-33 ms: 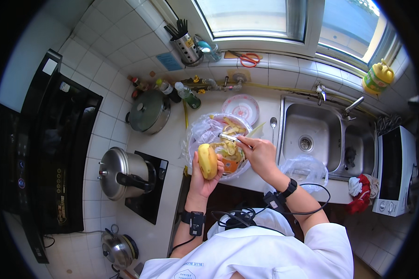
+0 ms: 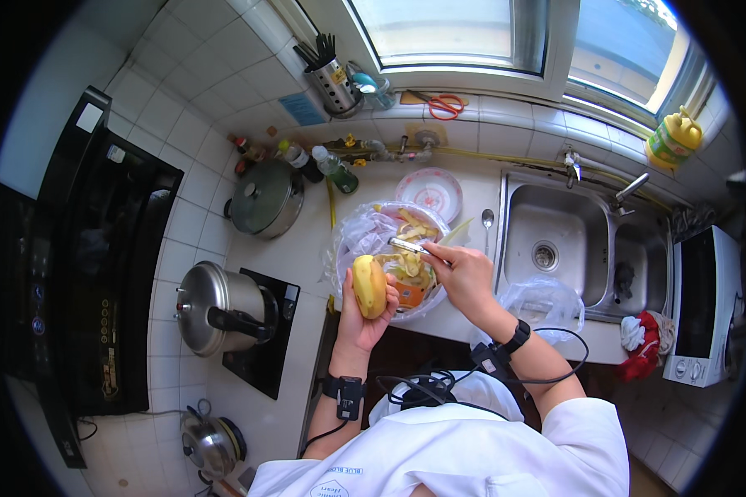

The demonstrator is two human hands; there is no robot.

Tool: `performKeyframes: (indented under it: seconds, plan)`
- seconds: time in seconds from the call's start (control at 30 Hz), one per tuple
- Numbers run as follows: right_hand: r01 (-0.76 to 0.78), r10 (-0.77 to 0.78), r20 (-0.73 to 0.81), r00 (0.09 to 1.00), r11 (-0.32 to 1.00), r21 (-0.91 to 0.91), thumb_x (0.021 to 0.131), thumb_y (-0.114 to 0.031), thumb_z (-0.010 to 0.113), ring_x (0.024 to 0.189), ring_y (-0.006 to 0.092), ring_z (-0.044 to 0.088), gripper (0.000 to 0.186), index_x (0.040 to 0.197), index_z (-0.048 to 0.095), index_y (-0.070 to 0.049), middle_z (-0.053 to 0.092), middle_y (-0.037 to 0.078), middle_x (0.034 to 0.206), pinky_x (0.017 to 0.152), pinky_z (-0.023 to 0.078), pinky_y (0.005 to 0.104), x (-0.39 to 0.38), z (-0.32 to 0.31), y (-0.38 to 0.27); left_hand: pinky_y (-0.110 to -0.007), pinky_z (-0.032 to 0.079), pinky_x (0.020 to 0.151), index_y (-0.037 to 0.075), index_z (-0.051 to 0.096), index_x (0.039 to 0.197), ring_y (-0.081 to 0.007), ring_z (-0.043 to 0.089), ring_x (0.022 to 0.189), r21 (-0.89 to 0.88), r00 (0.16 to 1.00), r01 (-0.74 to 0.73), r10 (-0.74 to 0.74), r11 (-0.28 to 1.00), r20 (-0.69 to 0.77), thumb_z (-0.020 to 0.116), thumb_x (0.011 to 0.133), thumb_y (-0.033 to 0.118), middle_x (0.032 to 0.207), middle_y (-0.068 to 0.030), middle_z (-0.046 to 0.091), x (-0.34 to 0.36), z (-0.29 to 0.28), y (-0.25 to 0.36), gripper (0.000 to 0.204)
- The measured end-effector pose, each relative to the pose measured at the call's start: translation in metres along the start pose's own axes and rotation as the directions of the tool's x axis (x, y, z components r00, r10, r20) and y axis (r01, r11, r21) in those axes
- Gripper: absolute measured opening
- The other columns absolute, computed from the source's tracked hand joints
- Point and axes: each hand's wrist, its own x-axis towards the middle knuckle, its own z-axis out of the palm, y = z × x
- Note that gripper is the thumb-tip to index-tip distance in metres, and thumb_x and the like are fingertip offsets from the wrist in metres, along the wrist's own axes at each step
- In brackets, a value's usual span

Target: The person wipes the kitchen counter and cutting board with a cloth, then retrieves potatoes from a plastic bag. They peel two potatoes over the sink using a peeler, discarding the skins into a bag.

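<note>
My left hand (image 2: 360,319) grips a yellow oblong potato (image 2: 370,287), partly peeled, at the near left of a bowl lined with a translucent plastic bag (image 2: 352,232). My right hand (image 2: 464,277) has its fingers closed on a metal peeler (image 2: 407,246), held over the bag, up and to the right of the potato. Pale peelings (image 2: 414,224) lie inside the bag beneath the peeler. A patterned white plate (image 2: 427,190) sits just behind the bag, and a spoon (image 2: 487,222) lies to its right on the counter.
Double sink (image 2: 555,248) on the right, a loose plastic bag (image 2: 543,302) before it, microwave (image 2: 704,306) beyond. Lidded pot (image 2: 261,207) and bottles (image 2: 336,174) at back left; pressure cooker (image 2: 215,311) on a black hob (image 2: 269,369), kettle (image 2: 210,445) nearer. Scissors (image 2: 439,105) lie on the window ledge.
</note>
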Motion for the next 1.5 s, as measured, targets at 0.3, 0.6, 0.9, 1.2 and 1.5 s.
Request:
performKeyframes:
  seconds: [0.3, 0.6, 0.9, 1.2, 1.5]
  plan:
    - [0.166, -0.177, 0.01, 0.984, 0.937, 0.306, 0.082, -0.024, 0.08, 0.063, 0.0259, 0.069, 0.023, 0.104, 0.08, -0.015, 0.072, 0.011, 0.077, 0.057, 0.053, 0.0317, -0.012, -0.011, -0.027, -0.036, 0.057, 0.083, 0.0, 0.053, 0.126, -0.0273, 0.06, 0.098, -0.168, 0.957, 0.008, -0.056, 0.986, -0.285, 0.06, 0.095, 0.059, 0.109, -0.0166, 0.058, 0.011, 0.019, 0.001, 0.067]
    - [0.185, -0.191, 0.023, 0.981, 0.969, 0.163, 0.086, -0.029, 0.076, 0.067, 0.0277, 0.071, 0.019, 0.1, 0.081, -0.017, 0.072, 0.012, 0.078, 0.059, 0.054, 0.0352, -0.014, -0.003, -0.025, -0.031, 0.055, 0.069, 0.008, 0.057, 0.119, -0.0216, 0.061, 0.081, 0.023, 0.945, -0.033, 0.039, 0.999, -0.326, 0.061, 0.095, 0.059, 0.095, -0.0122, 0.062, 0.016, 0.015, -0.003, 0.056]
    - [-0.003, 0.005, 0.024, 1.0, 0.998, -0.055, 0.088, -0.035, 0.074, 0.071, 0.0295, 0.071, 0.022, 0.101, 0.081, -0.02, 0.073, 0.012, 0.079, 0.064, 0.055, 0.0379, 0.0, 0.012, 0.01, -0.03, 0.055, 0.073, 0.003, 0.052, 0.129, -0.021, 0.057, 0.087, 0.013, 0.989, 0.111, -0.109, 0.994, -0.096, 0.06, 0.097, 0.058, 0.105, -0.0146, 0.056, -0.001, 0.016, -0.003, 0.064]
    - [-0.015, 0.021, -0.016, 1.0, 0.957, 0.291, 0.086, -0.023, 0.077, 0.071, 0.0274, 0.072, 0.022, 0.106, 0.079, -0.013, 0.073, 0.016, 0.086, 0.064, 0.055, 0.032, 0.001, 0.003, -0.001, -0.033, 0.055, 0.082, -0.004, 0.05, 0.123, -0.0226, 0.056, 0.092, -0.083, 0.992, 0.125, -0.127, 0.989, -0.026, 0.06, 0.096, 0.057, 0.106, -0.0156, 0.054, 0.002, 0.016, -0.002, 0.067]
    - [-0.014, -0.076, 0.194, 0.978, 0.904, 0.428, 0.084, -0.019, 0.079, 0.071, 0.0252, 0.073, 0.025, 0.106, 0.079, -0.01, 0.074, 0.015, 0.088, 0.066, 0.056, 0.0299, -0.011, -0.001, -0.024, -0.043, 0.055, 0.089, 0.006, 0.053, 0.134, -0.027, 0.058, 0.101, -0.04, 0.984, 0.037, -0.043, 0.999, -0.175, 0.049, 0.103, 0.051, 0.121, -0.015, 0.059, 0.005, 0.005, -0.006, 0.055]
